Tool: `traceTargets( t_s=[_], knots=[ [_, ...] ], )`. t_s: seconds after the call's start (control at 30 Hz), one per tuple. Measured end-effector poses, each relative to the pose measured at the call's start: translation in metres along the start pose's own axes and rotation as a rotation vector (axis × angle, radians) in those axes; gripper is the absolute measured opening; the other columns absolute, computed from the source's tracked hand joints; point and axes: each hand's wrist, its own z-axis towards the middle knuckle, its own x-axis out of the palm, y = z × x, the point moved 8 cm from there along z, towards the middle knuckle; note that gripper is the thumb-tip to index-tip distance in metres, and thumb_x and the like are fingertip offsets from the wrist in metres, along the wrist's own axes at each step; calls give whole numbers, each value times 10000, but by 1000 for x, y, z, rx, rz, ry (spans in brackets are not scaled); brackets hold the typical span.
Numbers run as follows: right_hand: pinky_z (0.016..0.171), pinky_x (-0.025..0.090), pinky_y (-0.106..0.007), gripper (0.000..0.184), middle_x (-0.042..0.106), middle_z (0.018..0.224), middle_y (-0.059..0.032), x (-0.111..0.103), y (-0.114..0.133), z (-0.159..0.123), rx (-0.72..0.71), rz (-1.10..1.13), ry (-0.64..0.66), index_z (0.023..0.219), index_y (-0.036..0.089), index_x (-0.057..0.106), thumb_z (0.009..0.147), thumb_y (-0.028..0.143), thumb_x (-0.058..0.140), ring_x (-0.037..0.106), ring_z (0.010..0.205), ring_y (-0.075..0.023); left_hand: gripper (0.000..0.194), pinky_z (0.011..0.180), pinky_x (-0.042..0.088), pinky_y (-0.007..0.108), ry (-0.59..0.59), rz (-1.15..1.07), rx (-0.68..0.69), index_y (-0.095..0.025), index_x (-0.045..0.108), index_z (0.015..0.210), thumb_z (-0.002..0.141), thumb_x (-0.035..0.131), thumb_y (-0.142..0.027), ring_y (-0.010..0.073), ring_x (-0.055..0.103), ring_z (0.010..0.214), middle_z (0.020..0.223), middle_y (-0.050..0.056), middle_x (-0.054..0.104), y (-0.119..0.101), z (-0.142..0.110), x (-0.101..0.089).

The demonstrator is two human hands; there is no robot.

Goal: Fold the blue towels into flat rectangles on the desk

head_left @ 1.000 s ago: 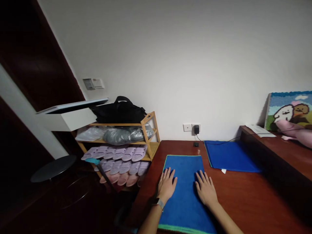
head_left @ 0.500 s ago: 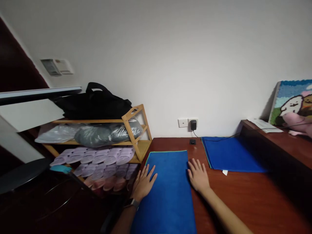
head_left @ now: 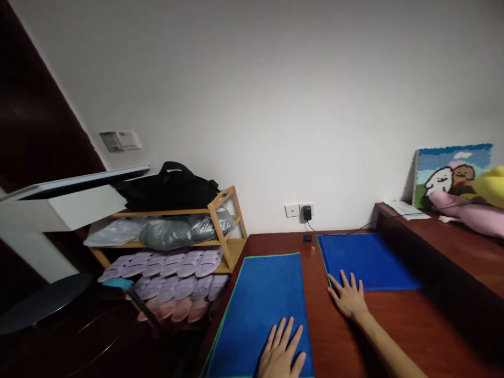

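Note:
A long blue cloth (head_left: 260,294) with green edging lies folded flat on the brown wooden desk (head_left: 318,294). My left hand (head_left: 281,350) rests on its near right part, fingers spread, holding nothing. Farther right, a second folded blue cloth (head_left: 366,260) lies by the wall. Over its near left corner my right hand (head_left: 348,296) is open, fingertips touching the cloth and the palm above the desk. The lower part of my left hand is cut off by the frame edge.
Left of the desk stands a wooden rack (head_left: 232,249) with lilac slippers (head_left: 185,262) and a black bag (head_left: 169,189) on top. A black plug (head_left: 307,212) sits in the wall socket, its cord running right. A raised ledge (head_left: 444,236) on the right carries a pink plush toy (head_left: 472,215).
My left hand has moved from the long cloth's left edge to its near right part. My right hand has shifted right, from beside that cloth to the second cloth's corner. The view has shifted.

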Motion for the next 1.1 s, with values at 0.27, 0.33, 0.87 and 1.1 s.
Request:
traceTargets(
  t_s=[0.27,0.33,0.87,1.1],
  knots=[
    [1204,85,-665,637,301,1672,-41,-3,30,-116,-55,78,-63,1535,441,389,950,693,394,193,1536,-432,626,1180,434,463,82,-98,-14,-453,144,1595,1041,434,-477,250,427,1470,1639,-23,350,-1,-44,-45],
    [1204,82,-669,639,308,1668,-43,-4,37,-145,-52,91,-71,1530,433,404,945,690,410,195,1533,-439,627,1203,399,488,115,-122,-38,-435,156,1600,1040,430,-500,256,384,1494,1656,-9,317,-10,-50,-51],
    [1036,477,-325,486,708,1312,-104,-50,67,-81,-71,582,39,1259,176,712,964,296,345,642,1229,-236,745,1140,491,467,-70,30,53,-335,207,1625,974,569,-339,283,491,1423,1599,53,436,-41,-73,-12],
    [1051,471,-364,374,713,1269,-111,-29,109,67,-18,577,95,1276,186,660,979,368,524,647,1196,-221,712,1106,526,487,-146,18,32,-391,288,1600,953,585,-376,313,616,1297,1498,35,553,-31,-80,46]
  ],
)
